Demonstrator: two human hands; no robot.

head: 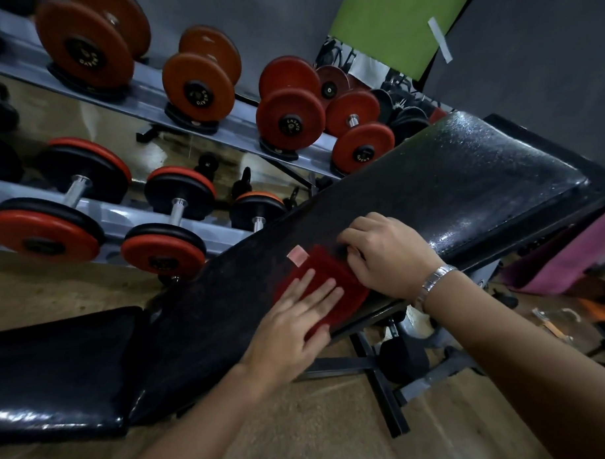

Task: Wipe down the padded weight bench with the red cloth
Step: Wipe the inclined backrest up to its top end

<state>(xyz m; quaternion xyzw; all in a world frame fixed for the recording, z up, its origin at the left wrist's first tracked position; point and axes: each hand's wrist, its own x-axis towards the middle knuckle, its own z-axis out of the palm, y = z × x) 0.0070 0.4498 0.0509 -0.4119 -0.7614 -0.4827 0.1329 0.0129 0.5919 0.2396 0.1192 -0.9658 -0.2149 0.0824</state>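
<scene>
The black padded weight bench runs from lower left to upper right, its backrest raised and glistening. A folded red cloth with a small pale tag lies on the backrest near its front edge. My left hand presses flat on the cloth with straight fingers. My right hand, with a metal watch on the wrist, has its fingers curled at the cloth's upper edge and grips it. Both hands cover much of the cloth.
A two-tier rack of red and black dumbbells stands just behind the bench. The bench's metal frame sits on the wooden floor under my arms. A pink padded object lies at right, a green panel on the wall.
</scene>
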